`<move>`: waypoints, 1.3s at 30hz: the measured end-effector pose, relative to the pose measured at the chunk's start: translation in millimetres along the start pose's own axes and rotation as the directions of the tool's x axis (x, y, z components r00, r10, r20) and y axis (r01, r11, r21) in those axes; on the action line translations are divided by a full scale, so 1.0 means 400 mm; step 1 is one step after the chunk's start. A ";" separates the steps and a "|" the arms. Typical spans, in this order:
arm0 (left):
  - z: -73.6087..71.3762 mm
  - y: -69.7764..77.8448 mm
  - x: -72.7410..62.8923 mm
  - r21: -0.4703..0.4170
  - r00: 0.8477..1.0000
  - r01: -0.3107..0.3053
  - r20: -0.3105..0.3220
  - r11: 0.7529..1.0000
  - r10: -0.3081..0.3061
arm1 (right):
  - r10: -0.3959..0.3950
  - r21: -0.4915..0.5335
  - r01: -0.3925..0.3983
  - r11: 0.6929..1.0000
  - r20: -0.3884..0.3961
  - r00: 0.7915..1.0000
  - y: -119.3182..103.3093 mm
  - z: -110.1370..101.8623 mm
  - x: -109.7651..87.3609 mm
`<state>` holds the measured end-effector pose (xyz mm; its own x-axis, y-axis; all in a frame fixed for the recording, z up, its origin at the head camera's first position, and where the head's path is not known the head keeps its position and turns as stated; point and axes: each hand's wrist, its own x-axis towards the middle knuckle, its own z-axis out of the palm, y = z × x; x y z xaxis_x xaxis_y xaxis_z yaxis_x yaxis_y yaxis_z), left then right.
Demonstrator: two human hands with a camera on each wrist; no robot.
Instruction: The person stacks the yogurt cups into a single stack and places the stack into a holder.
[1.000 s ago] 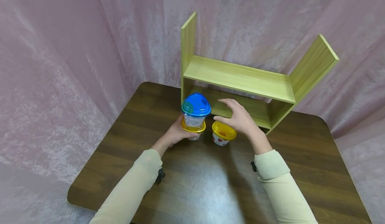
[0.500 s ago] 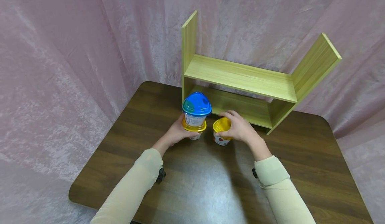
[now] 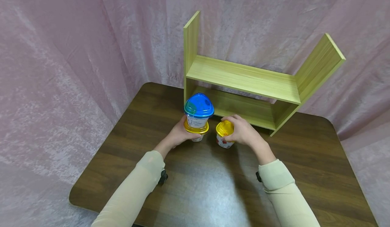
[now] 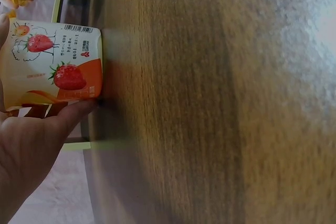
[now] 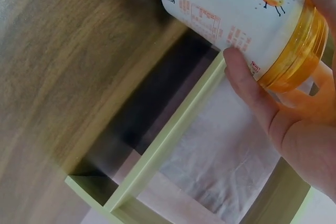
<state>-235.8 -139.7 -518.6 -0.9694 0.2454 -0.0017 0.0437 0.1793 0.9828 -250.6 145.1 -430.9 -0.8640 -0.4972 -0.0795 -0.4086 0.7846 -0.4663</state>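
Blue lid (image 3: 199,106), yellow lids (image 3: 224,128), white cups (image 4: 29,66) with red strawberries (image 4: 69,77), streaked brown table (image 3: 195,186), yellowish shelf (image 3: 243,78)

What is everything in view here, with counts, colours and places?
Blue-lidded cup: one, blue lid, white body, atop the lower cup
Lower cup: one, yellow lid, under the blue-lidded cup
Separate cup: one, yellow lid, right of the stack
Shelf: one, light wood, at the table's back
Table: one, brown
Curtain: panel count unclear, pink, behind the table
Wrist devices: two, black, at the cuffs
Sleeves: two, pale
Left hand: one, holding the lower cup
Right hand: one, gripping the separate cup
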 end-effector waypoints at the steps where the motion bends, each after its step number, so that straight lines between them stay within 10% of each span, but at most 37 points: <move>1: 0.000 0.000 0.000 -0.001 1.000 0.002 0.000 1.000 -0.002 | 0.002 0.000 -0.002 1.000 -0.001 1.000 -0.002 -0.003 -0.002; 39: -0.003 -0.002 0.001 -0.004 1.000 -0.014 0.018 1.000 0.014 | -0.089 -0.068 0.073 0.995 -0.256 0.963 -0.135 -0.223 -0.080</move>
<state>-236.4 -140.7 -519.2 -0.9642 0.2652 0.0088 0.0564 0.1725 0.9834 -227.1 151.6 -324.7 -0.8708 -0.4535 0.1901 -0.4901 0.7694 -0.4097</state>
